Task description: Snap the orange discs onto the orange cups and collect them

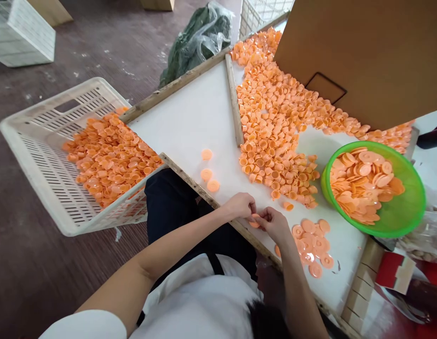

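My left hand [240,205] and my right hand [275,225] meet at the near edge of the white table [197,117]. Together they pinch a small orange plastic piece [254,220] between their fingertips. A heap of orange cup-shaped caps [275,127] lies just beyond my hands. Several flat orange discs [312,245] are spread on the table to the right of my right hand. Three assembled orange pieces [207,169] lie to the left of my left hand.
A green bowl [398,216] of flat orange discs sits at the right. A white slatted crate [38,155] with assembled orange pieces hangs off the table's left edge. A cardboard box [363,52] stands at the back right. A wooden divider strip [234,106] crosses the table.
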Tool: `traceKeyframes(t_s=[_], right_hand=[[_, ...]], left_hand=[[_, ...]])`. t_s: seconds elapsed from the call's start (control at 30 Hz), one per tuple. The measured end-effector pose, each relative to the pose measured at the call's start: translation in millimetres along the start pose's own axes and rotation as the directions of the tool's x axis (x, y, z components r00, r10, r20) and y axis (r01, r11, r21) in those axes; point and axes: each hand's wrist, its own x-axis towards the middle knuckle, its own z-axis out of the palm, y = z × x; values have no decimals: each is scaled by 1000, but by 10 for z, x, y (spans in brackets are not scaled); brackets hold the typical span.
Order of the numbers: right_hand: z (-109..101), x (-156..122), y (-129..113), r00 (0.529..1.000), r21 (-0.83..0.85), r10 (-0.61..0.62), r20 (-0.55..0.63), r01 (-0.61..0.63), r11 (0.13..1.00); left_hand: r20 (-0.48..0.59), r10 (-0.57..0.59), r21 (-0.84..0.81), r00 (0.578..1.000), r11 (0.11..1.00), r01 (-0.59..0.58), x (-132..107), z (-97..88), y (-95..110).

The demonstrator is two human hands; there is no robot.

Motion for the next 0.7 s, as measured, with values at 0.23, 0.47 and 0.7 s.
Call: traceKeyframes(t_s=[0.23,0.47,0.7], right_hand=[[53,-122,-25,993,-207,-101,-60,86,975],[149,-116,-125,987,-197,-60,-151,30,980],[-101,-322,-52,974,-56,-106,-200,96,994]], left_hand=[[-48,32,-74,998,997,-35,-86,55,-77],[-76,24,3,997,1000,-24,-68,87,-12],[-405,60,143,912,990,-1,-416,-31,-117]])
